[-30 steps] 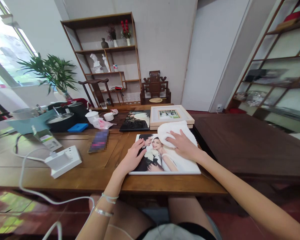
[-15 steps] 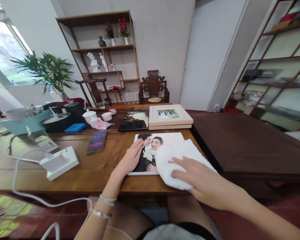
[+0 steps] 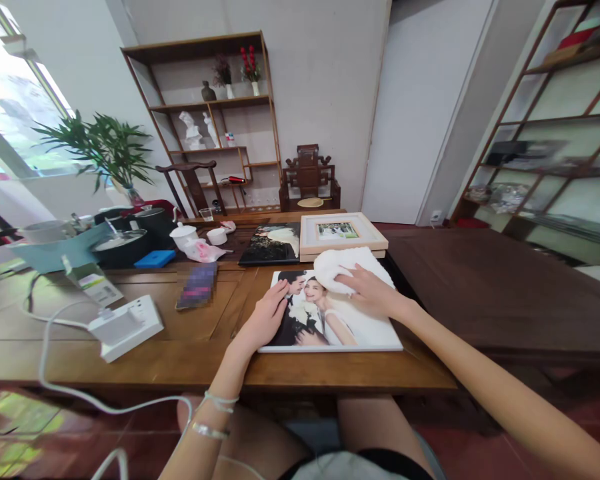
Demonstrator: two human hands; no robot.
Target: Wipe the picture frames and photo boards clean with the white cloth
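Photo panel (image 3: 325,327) flat on table (image 3: 200,360). Left hand (image 3: 266,319) on its left side, fingers together, thumb apart. Right hand (image 3: 367,288) on white cloth (image 3: 330,267) at its upper right; fingers slightly spread, can't tell if pinching. Just behind panel: framed picture (image 3: 367,233), dark board (image 3: 266,247).
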